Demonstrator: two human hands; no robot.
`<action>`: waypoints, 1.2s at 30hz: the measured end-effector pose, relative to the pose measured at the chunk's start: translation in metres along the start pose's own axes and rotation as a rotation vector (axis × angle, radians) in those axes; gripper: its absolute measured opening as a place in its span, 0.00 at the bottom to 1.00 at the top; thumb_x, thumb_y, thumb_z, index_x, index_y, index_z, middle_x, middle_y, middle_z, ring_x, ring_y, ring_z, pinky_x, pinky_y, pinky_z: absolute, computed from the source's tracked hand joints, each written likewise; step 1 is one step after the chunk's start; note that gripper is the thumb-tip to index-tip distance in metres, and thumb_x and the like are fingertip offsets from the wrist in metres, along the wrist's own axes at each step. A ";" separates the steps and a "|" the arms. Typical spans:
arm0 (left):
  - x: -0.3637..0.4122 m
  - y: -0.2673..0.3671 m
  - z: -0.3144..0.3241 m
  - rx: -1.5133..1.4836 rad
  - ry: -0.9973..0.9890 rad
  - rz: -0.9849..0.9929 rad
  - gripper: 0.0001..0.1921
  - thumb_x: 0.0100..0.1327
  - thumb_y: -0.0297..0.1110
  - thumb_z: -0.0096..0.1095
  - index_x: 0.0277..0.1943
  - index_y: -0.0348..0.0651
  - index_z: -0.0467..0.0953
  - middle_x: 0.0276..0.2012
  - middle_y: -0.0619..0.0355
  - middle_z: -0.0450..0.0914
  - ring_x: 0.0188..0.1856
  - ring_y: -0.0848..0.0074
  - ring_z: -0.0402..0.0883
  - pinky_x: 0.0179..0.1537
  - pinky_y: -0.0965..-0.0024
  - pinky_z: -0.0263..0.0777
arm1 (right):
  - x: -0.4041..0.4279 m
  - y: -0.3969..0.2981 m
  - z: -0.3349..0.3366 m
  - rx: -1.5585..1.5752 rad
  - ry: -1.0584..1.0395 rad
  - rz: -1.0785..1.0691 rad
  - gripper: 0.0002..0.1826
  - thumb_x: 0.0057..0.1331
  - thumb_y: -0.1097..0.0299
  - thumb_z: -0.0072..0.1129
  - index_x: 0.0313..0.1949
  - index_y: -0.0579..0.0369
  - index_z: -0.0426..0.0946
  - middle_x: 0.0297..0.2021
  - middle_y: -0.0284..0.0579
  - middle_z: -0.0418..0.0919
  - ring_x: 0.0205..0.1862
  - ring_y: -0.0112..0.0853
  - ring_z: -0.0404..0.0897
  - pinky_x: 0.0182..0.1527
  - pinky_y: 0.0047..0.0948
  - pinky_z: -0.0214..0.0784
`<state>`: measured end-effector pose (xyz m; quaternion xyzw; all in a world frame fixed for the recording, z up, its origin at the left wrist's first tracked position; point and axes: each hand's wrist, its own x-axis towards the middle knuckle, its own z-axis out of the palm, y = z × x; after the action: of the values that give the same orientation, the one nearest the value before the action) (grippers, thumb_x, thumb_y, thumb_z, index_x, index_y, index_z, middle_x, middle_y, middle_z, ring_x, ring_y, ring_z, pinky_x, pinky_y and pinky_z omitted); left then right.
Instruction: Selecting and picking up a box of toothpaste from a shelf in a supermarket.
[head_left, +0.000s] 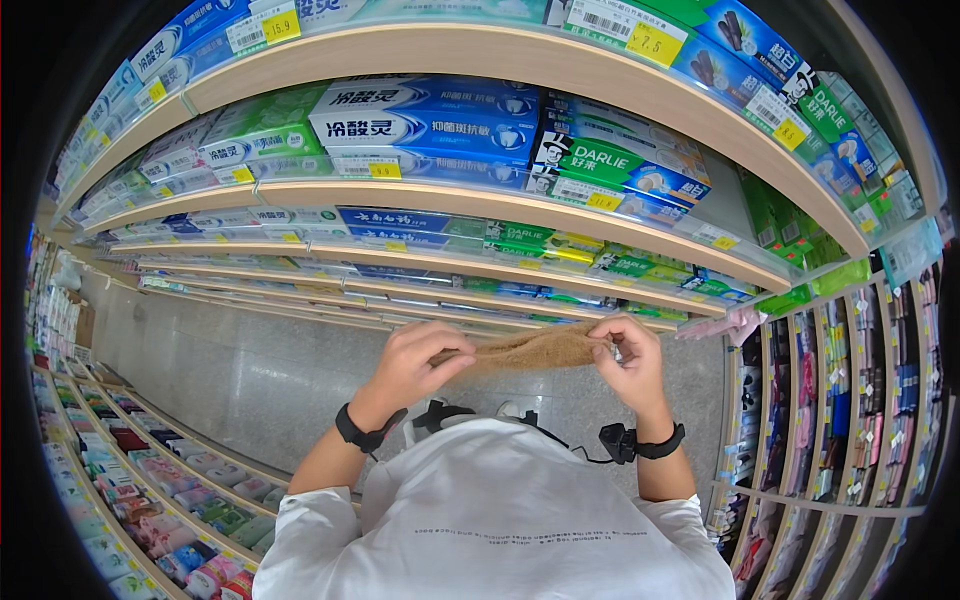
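A brown, fuzzy piece of fabric (536, 349) is stretched roughly level between my two hands, in front of my chest. My left hand (420, 367) pinches one end between thumb and fingers. The other end is gripped by my right hand (628, 360), thumb against fingertips. Something small and whitish shows behind the right fingers; what it is, I cannot tell. Black bands circle both wrists, and a small black device (619, 443) with a cable sits at the right one.
Shelves of boxed toothpaste (427, 120) curve across the front, their wooden edges (450, 196) bearing price tags. Packaged goods (210, 461) fill low shelves at the lower left. Racks of folded textiles (836, 397) stand on the right. Grey floor (247, 360) lies between them.
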<state>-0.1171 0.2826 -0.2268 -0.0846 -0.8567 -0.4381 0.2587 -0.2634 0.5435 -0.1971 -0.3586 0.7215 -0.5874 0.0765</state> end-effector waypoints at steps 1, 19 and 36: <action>-0.001 0.001 0.000 -0.035 0.004 -0.033 0.08 0.52 0.26 0.73 0.34 0.38 0.80 0.32 0.54 0.83 0.33 0.67 0.82 0.35 0.69 0.75 | -0.002 0.000 0.002 0.081 0.028 0.045 0.06 0.54 0.82 0.59 0.32 0.62 0.78 0.34 0.41 0.80 0.35 0.26 0.78 0.40 0.23 0.70; 0.005 0.010 -0.026 0.026 -0.149 -0.096 0.15 0.49 0.34 0.76 0.40 0.38 0.83 0.33 0.54 0.83 0.32 0.67 0.81 0.34 0.70 0.75 | -0.016 0.011 -0.007 0.235 -0.012 0.052 0.10 0.58 0.79 0.67 0.39 0.63 0.80 0.39 0.43 0.82 0.40 0.25 0.80 0.46 0.23 0.71; -0.008 -0.009 -0.032 0.208 -0.113 -0.295 0.14 0.56 0.38 0.71 0.40 0.38 0.79 0.28 0.50 0.82 0.29 0.61 0.82 0.32 0.67 0.73 | -0.016 0.016 0.000 0.006 0.027 0.159 0.09 0.67 0.73 0.58 0.46 0.61 0.77 0.39 0.39 0.81 0.40 0.23 0.79 0.43 0.22 0.71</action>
<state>-0.1017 0.2524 -0.2217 0.0445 -0.9138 -0.3747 0.1504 -0.2591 0.5540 -0.2165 -0.2920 0.7470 -0.5863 0.1140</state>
